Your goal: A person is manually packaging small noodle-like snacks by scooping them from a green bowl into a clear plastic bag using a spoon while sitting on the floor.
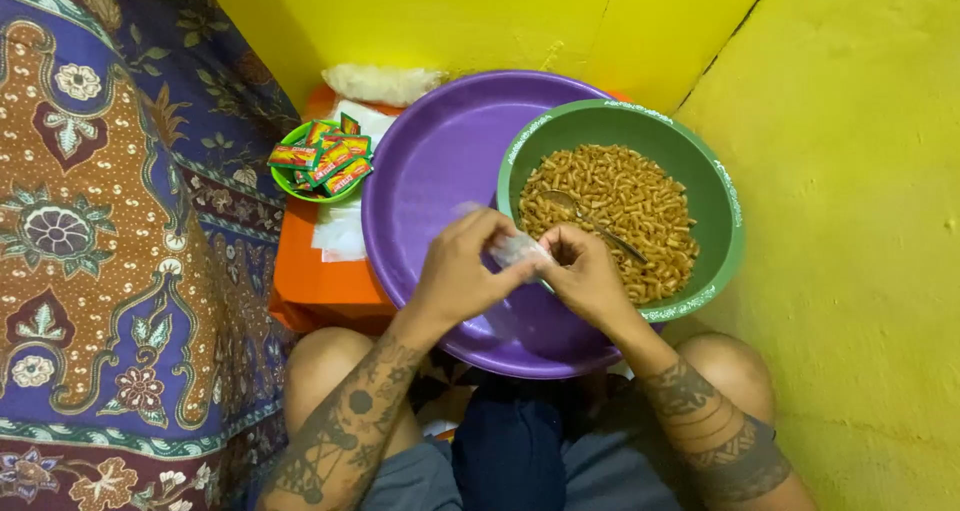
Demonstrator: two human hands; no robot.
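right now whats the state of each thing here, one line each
left hand: closed on the clear plastic bag
right hand: pinching the same bag
clear plastic bag: held between both hands, contents unclear
green bowl: filled with brown snack pieces, resting in the purple basin
spoon: lying in the snack
purple basin: holds only the green bowl
small green bowl: heaped with small sachets

The purple basin (430, 161) and green bowl (715, 186) look like smooth, slightly glossy plastic. A thin clear plastic bag (518, 249) is glossy and crinkled. The spoon (590, 216) looks metal. The sachets (325, 156) are shiny foil-like. The patterned cloth (100, 221) is matt; the yellow wall (860, 171) is rough, matt.
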